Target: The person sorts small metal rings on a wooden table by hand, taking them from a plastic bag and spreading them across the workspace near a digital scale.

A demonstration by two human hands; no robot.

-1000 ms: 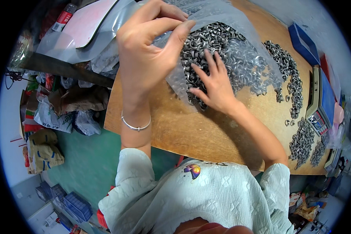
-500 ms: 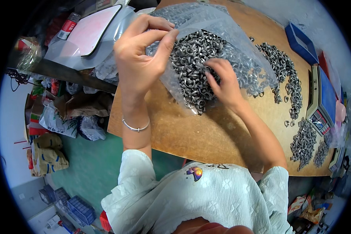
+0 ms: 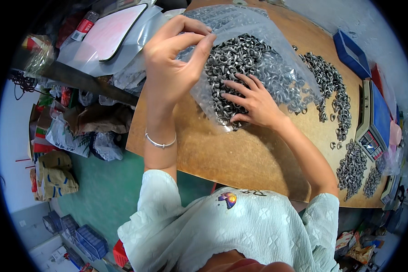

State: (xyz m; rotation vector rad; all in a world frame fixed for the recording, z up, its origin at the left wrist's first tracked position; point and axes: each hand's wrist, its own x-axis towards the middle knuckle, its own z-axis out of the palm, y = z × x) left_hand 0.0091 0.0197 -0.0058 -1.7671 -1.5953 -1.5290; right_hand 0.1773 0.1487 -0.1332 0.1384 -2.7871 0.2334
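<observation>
Before the person stretches a brown counter (image 3: 240,156), and on it slumps a clear plastic bag (image 3: 281,68). Dark metal rings (image 3: 229,59) sit heaped at its open end. The left hand (image 3: 174,61), raised, pinches the bag's edge; the right hand (image 3: 258,105) rests on the heap, fingers spread apart. A thin silver bracelet (image 3: 161,145) circles the left wrist.

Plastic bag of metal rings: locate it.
In the head view, the bag lies upper centre on the wooden table, the left hand pinching its edge and a ring pile to its right.
</observation>
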